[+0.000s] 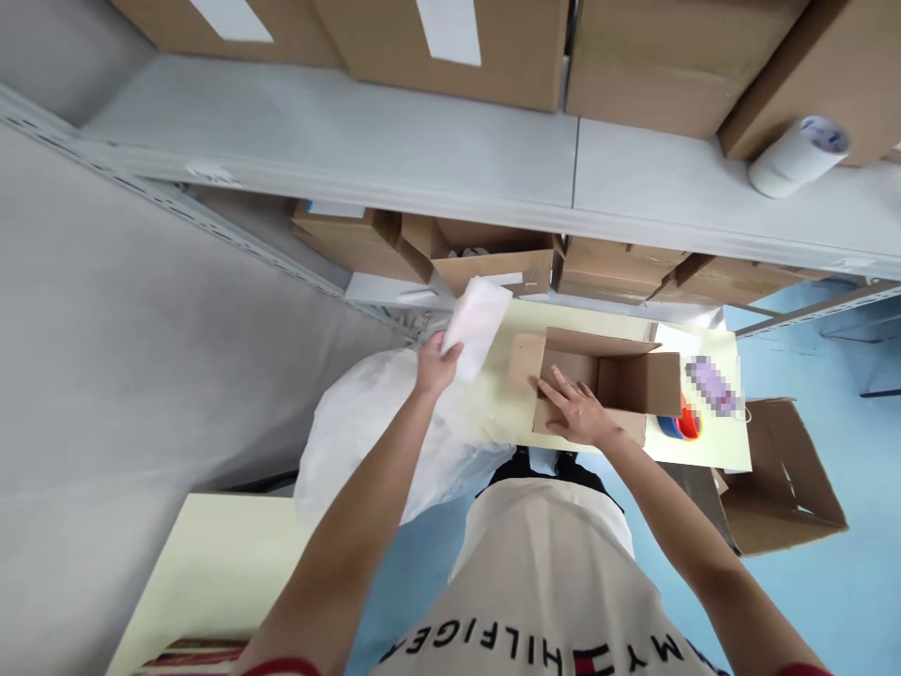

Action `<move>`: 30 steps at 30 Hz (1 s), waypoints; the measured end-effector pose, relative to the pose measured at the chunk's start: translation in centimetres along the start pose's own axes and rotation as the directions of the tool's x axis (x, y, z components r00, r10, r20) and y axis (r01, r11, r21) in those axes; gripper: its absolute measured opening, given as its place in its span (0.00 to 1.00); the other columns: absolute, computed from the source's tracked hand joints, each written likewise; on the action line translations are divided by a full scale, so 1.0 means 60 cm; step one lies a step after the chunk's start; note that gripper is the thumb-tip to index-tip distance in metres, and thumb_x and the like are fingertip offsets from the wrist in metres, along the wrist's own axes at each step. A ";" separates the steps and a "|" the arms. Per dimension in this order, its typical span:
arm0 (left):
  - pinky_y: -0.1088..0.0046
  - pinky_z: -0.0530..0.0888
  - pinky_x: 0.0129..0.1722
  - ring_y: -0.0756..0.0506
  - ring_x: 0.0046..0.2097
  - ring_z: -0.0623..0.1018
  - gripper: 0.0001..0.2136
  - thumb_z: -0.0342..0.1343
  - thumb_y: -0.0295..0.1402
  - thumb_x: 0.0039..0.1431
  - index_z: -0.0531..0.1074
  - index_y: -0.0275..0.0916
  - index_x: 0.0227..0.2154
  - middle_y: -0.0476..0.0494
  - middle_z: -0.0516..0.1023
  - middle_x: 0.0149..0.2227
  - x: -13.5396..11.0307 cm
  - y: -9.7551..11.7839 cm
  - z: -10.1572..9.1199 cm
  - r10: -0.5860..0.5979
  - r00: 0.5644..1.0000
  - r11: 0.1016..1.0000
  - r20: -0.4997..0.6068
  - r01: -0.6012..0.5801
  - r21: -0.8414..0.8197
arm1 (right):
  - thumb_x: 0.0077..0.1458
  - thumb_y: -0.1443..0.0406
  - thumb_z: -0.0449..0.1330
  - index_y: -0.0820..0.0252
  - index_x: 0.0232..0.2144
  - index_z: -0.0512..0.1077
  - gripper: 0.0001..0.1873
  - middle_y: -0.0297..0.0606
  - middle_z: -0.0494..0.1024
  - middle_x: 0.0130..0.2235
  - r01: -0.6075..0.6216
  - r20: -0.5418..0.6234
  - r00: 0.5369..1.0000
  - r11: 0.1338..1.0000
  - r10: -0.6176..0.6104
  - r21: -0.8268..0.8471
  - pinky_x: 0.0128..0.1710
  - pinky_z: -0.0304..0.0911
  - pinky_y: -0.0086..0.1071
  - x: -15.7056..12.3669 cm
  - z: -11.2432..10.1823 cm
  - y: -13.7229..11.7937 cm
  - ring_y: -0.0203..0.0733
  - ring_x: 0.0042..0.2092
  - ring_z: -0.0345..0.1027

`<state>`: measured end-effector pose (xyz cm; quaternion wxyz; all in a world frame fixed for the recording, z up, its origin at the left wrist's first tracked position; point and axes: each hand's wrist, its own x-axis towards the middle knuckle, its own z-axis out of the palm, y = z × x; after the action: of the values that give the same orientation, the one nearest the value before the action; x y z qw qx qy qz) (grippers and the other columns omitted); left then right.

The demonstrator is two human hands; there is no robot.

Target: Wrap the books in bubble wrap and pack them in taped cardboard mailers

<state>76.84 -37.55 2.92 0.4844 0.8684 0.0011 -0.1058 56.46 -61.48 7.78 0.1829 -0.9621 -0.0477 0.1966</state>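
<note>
My left hand (437, 364) is closed round the lower edge of a white rectangular packet (479, 324), thumb on its near face. The packet is lifted over the left end of the pale yellow table (503, 408); whether it is a box or a wrapped bundle I cannot tell. An open cardboard box (626, 347) lies on the table with its flaps spread. Over its near left side is my right hand (578, 410), fingers spread and holding nothing, seemingly resting on the box edge. The box's inside looks bare where it shows.
A large white plastic bag (352, 422) bulges left of the table. Tape rolls (679, 424) and a blurred purple item (712, 385) lie right of the box. Another open carton (788, 479) stands at the right. Ahead, a grey shelf (394, 131) holds cartons and white rolls (795, 160).
</note>
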 end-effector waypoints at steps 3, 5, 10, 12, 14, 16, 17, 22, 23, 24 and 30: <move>0.71 0.77 0.36 0.43 0.36 0.78 0.17 0.60 0.41 0.53 0.74 0.38 0.42 0.46 0.80 0.34 -0.040 0.059 -0.059 0.147 0.983 0.989 0.114 -0.149 0.004 | 0.58 0.57 0.58 0.55 0.69 0.47 0.42 0.49 0.42 0.72 -0.171 -0.242 0.957 0.985 0.162 -0.016 0.66 0.41 0.59 -0.055 -0.002 0.033 0.58 0.72 0.35; 0.70 0.77 0.37 0.43 0.37 0.78 0.16 0.60 0.43 0.53 0.75 0.39 0.41 0.46 0.80 0.35 -0.067 0.111 -0.062 0.272 0.936 0.959 0.222 -0.284 0.021 | 0.58 0.54 0.57 0.59 0.69 0.47 0.42 0.54 0.44 0.71 -0.344 -0.428 0.847 0.939 0.314 0.009 0.65 0.38 0.64 -0.101 0.005 0.069 0.63 0.72 0.34; 0.64 0.72 0.53 0.42 0.49 0.76 0.12 0.53 0.32 0.58 0.75 0.39 0.44 0.43 0.77 0.45 -0.105 0.218 0.056 0.454 0.700 0.795 0.551 -0.597 0.103 | 0.56 0.44 0.54 0.65 0.68 0.44 0.48 0.62 0.47 0.69 -0.526 -0.521 0.653 0.824 0.550 0.210 0.61 0.47 0.65 -0.168 0.048 0.159 0.69 0.69 0.41; 0.64 0.71 0.55 0.41 0.52 0.75 0.13 0.52 0.28 0.58 0.75 0.39 0.44 0.42 0.77 0.46 -0.106 0.231 0.121 0.376 0.644 0.773 0.667 -0.615 0.158 | 0.56 0.43 0.54 0.68 0.68 0.44 0.50 0.63 0.49 0.69 -0.489 -0.505 0.663 0.830 0.553 0.268 0.61 0.51 0.60 -0.169 0.063 0.181 0.68 0.69 0.44; 0.64 0.71 0.54 0.41 0.52 0.76 0.14 0.53 0.26 0.57 0.74 0.40 0.46 0.43 0.78 0.48 -0.104 0.228 0.175 0.256 0.650 0.792 0.715 -0.565 0.230 | 0.55 0.42 0.54 0.68 0.68 0.44 0.51 0.63 0.49 0.68 -0.451 -0.515 0.668 0.843 0.537 0.293 0.61 0.53 0.58 -0.164 0.073 0.192 0.67 0.68 0.45; 0.66 0.72 0.53 0.42 0.53 0.76 0.14 0.56 0.26 0.57 0.72 0.42 0.47 0.44 0.77 0.50 -0.102 0.219 0.214 0.194 0.692 0.814 0.695 -0.509 0.280 | 0.55 0.42 0.55 0.67 0.68 0.44 0.51 0.61 0.49 0.68 -0.434 -0.528 0.667 0.850 0.526 0.300 0.61 0.53 0.58 -0.159 0.078 0.197 0.66 0.68 0.46; 0.66 0.72 0.53 0.42 0.53 0.76 0.15 0.57 0.26 0.57 0.72 0.42 0.47 0.44 0.78 0.51 -0.103 0.214 0.227 0.178 0.708 0.821 0.683 -0.490 0.294 | 0.55 0.42 0.55 0.66 0.68 0.44 0.51 0.61 0.49 0.69 -0.430 -0.528 0.667 0.850 0.526 0.303 0.61 0.53 0.58 -0.158 0.079 0.198 0.66 0.68 0.46; 0.64 0.71 0.55 0.39 0.55 0.76 0.17 0.58 0.29 0.57 0.71 0.38 0.50 0.37 0.77 0.53 -0.124 0.207 0.234 0.194 0.701 0.795 0.687 -0.522 0.309 | 0.53 0.44 0.59 0.65 0.68 0.45 0.51 0.60 0.50 0.69 -0.423 -0.510 0.663 0.837 0.548 0.348 0.61 0.55 0.57 -0.160 0.078 0.201 0.65 0.68 0.48; 0.62 0.69 0.57 0.38 0.56 0.75 0.18 0.59 0.30 0.57 0.70 0.38 0.51 0.37 0.76 0.55 -0.129 0.205 0.225 0.240 0.704 0.777 0.668 -0.552 0.303 | 0.53 0.45 0.59 0.64 0.68 0.46 0.51 0.59 0.50 0.68 -0.410 -0.520 0.656 0.837 0.547 0.363 0.60 0.56 0.57 -0.162 0.077 0.202 0.65 0.68 0.48; 0.60 0.67 0.60 0.37 0.59 0.73 0.19 0.59 0.31 0.57 0.70 0.38 0.52 0.36 0.74 0.57 -0.135 0.201 0.213 0.301 0.721 0.758 0.624 -0.578 0.301 | 0.53 0.45 0.59 0.63 0.68 0.46 0.50 0.58 0.51 0.68 -0.388 -0.540 0.645 0.840 0.542 0.379 0.60 0.57 0.57 -0.163 0.075 0.204 0.64 0.67 0.49; 0.49 0.54 0.67 0.32 0.70 0.51 0.39 0.60 0.44 0.56 0.51 0.34 0.66 0.27 0.50 0.69 -0.163 0.113 0.138 0.339 0.940 0.917 0.033 -0.338 0.209 | 0.58 0.49 0.56 0.62 0.68 0.48 0.43 0.56 0.67 0.59 -0.199 -0.562 0.551 0.751 0.617 0.630 0.50 0.69 0.51 -0.156 0.050 0.212 0.56 0.52 0.71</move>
<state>66.47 -47.14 6.21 0.4000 0.9024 -0.1594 -0.0181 46.92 -73.84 3.85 0.3730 -0.8550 0.3179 -0.1696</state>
